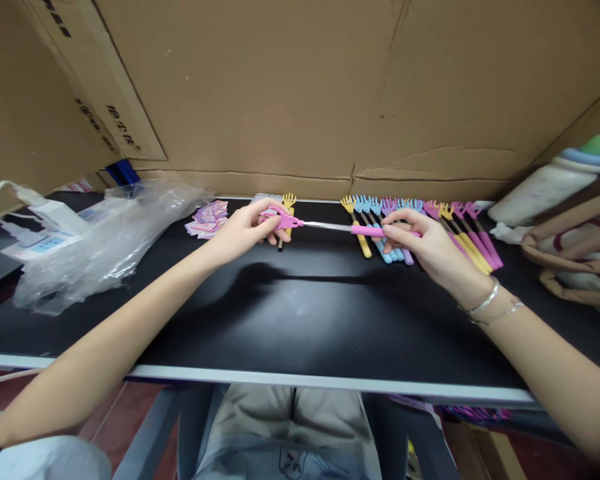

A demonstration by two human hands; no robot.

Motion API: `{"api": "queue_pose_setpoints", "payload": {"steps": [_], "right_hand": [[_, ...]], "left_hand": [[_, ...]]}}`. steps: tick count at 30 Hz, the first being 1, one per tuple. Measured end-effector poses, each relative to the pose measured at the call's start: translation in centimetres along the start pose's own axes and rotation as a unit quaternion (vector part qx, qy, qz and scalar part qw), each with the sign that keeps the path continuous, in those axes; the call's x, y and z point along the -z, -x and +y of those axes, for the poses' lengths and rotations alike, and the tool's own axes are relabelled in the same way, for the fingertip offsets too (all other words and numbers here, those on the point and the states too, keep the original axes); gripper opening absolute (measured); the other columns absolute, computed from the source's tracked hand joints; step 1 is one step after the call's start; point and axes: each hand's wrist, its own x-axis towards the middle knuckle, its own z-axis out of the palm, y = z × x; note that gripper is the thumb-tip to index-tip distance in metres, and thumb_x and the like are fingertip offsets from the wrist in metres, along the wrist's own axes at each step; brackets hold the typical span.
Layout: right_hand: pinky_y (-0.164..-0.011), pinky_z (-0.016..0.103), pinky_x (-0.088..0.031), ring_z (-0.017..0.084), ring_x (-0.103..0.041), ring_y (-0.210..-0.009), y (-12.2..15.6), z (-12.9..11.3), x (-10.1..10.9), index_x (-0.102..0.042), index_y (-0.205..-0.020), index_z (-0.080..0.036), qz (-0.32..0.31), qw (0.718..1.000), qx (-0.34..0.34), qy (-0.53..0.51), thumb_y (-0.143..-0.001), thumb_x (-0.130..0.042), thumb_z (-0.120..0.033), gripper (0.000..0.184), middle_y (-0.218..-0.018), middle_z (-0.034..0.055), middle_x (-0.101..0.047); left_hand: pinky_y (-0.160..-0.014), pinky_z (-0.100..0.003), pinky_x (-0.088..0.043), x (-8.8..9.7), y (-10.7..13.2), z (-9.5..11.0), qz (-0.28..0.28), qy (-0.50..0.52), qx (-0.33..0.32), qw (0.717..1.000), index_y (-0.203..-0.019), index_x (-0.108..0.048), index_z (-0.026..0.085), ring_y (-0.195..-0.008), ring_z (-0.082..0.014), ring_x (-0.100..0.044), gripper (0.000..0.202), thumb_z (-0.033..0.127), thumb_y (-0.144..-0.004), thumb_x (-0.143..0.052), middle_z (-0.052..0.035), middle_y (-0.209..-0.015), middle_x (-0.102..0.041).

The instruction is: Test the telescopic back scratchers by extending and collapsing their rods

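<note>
A pink telescopic back scratcher (330, 227) is stretched out level above the black table (300, 320). My left hand (247, 230) is closed round its pink claw end. My right hand (423, 243) is closed round its pink handle, and a thin metal rod shows between the two. Behind my left hand a yellow scratcher (289, 203) lies on the table. Under and behind my right hand lies a row of scratchers (460, 227) in yellow, blue, purple and pink.
A pile of small pink and purple cards (209, 219) lies left of my left hand. Crumpled clear plastic bags (105, 243) and white boxes (45, 230) fill the left side. A bag with brown straps (570, 260) stands at right. Cardboard walls (300, 87) close the back.
</note>
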Motion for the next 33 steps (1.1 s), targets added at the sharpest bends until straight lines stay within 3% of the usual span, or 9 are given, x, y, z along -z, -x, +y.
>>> {"api": "queue_pose_setpoints", "payload": {"steps": [2,5,8,13,19,24,33], "right_hand": [[-0.054,0.026,-0.041,0.016,-0.060,-0.062,0.2,-0.1,0.0,-0.057,-0.086,-0.021,-0.015,0.990,0.047,0.132,-0.078,-0.059,-0.050,0.031,-0.069,0.0027,-0.064],[-0.057,0.026,-0.037,0.014,-0.057,-0.060,0.6,-0.2,-0.6,-0.060,-0.088,-0.022,-0.014,0.924,0.131,0.359,-0.082,-0.054,-0.052,0.032,-0.069,0.0014,-0.065],[-0.053,0.024,-0.031,0.012,-0.054,-0.054,1.1,0.2,-1.6,-0.058,-0.095,-0.022,-0.047,0.871,0.177,0.456,-0.087,-0.047,-0.051,0.032,-0.063,-0.0018,-0.062],[-0.056,0.025,-0.032,0.014,-0.058,-0.062,1.5,0.7,-2.7,-0.057,-0.093,-0.023,-0.109,0.848,0.217,0.472,-0.094,-0.037,-0.041,0.027,-0.071,-0.0003,-0.065],[-0.057,0.025,-0.032,0.013,-0.057,-0.064,2.1,-0.1,-3.6,-0.055,-0.094,-0.019,-0.067,0.834,0.250,0.487,-0.096,-0.031,-0.031,0.027,-0.080,0.0020,-0.065],[-0.053,0.025,-0.029,0.012,-0.057,-0.063,2.4,-0.7,-3.7,-0.059,-0.088,-0.021,-0.037,0.811,0.297,0.503,-0.094,-0.039,-0.037,0.026,-0.076,-0.0009,-0.066],[-0.055,0.026,-0.028,0.011,-0.056,-0.059,2.1,-1.7,-3.0,-0.061,-0.081,-0.020,-0.006,0.776,0.332,0.536,-0.093,-0.041,-0.041,0.031,-0.070,-0.0010,-0.066]], "left_hand": [[-0.064,-0.023,-0.045,-0.4,0.3,0.3,0.011,-0.099,-0.028,0.995,-0.100,-0.054,0.019,-0.074,-0.0136,-0.064,0.025,0.037,-0.088,-0.042,-0.0018,-0.084,-0.071],[-0.060,-0.022,-0.039,-1.3,0.9,0.9,0.035,-0.296,-0.047,0.954,-0.100,-0.055,0.023,-0.073,-0.0146,-0.063,0.021,0.034,-0.088,-0.042,0.0019,-0.078,-0.070],[-0.054,-0.022,-0.030,-2.2,1.4,1.2,0.051,-0.420,-0.075,0.903,-0.101,-0.056,0.023,-0.069,-0.0154,-0.062,0.021,0.033,-0.089,-0.042,0.0010,-0.076,-0.068],[-0.051,-0.023,-0.027,-2.5,1.7,1.0,0.056,-0.449,-0.109,0.885,-0.098,-0.057,0.024,-0.070,-0.0145,-0.060,0.021,0.036,-0.090,-0.042,0.0009,-0.078,-0.066],[-0.052,-0.025,-0.026,-3.4,2.1,1.1,0.076,-0.480,-0.213,0.847,-0.087,-0.059,0.021,-0.074,-0.0130,-0.058,0.024,0.029,-0.093,-0.037,0.0000,-0.079,-0.065],[-0.052,-0.026,-0.026,-4.4,2.2,1.0,0.053,-0.504,-0.251,0.825,-0.091,-0.060,0.023,-0.071,-0.0129,-0.058,0.020,0.035,-0.092,-0.044,0.0011,-0.076,-0.064],[-0.050,-0.023,-0.024,-3.0,1.9,2.1,0.013,-0.455,-0.174,0.873,-0.087,-0.064,0.026,-0.065,-0.0122,-0.061,0.026,0.046,-0.089,-0.048,0.0024,-0.071,-0.068]]}}
